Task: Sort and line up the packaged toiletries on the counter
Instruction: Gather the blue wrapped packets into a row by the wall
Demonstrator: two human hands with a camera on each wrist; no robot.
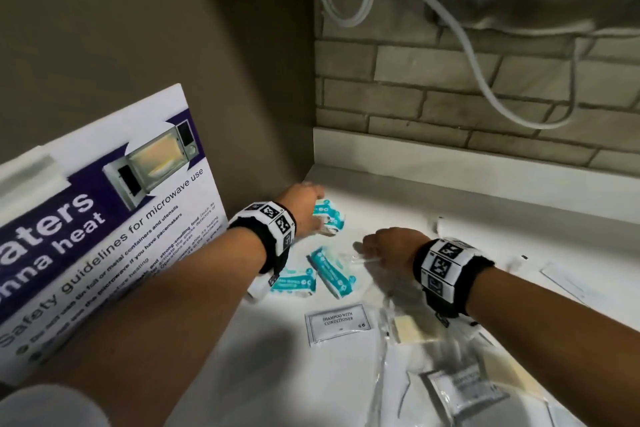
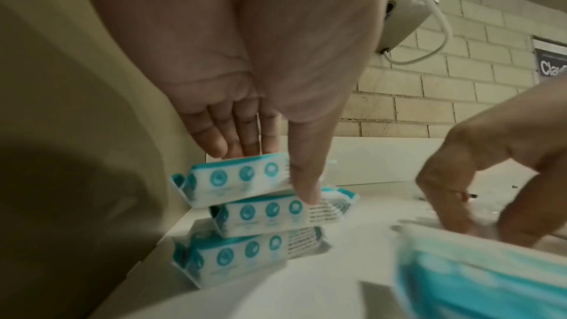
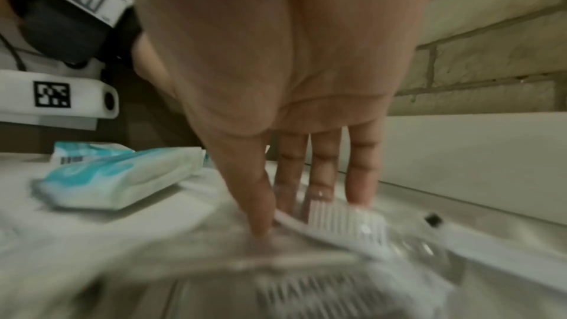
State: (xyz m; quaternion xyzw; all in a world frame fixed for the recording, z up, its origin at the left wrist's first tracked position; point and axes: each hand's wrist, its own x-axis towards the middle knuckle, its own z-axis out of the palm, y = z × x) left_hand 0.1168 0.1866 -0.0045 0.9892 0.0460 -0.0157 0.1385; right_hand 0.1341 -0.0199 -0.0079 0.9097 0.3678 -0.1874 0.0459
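My left hand is at the counter's back left corner and pinches a stack of teal-and-white packets, thumb in front and fingers behind. Two more teal packets lie loose just in front of it. To the right, my right hand pinches a white toothbrush in clear wrap near its head, low over the white counter. A teal packet lies left of that hand. A shampoo sachet lies nearer me.
A microwave safety sign leans against the left wall. A brick wall with a hanging white cable closes the back. Clear-wrapped soap bars, another sachet and flat white packets lie on the right of the counter.
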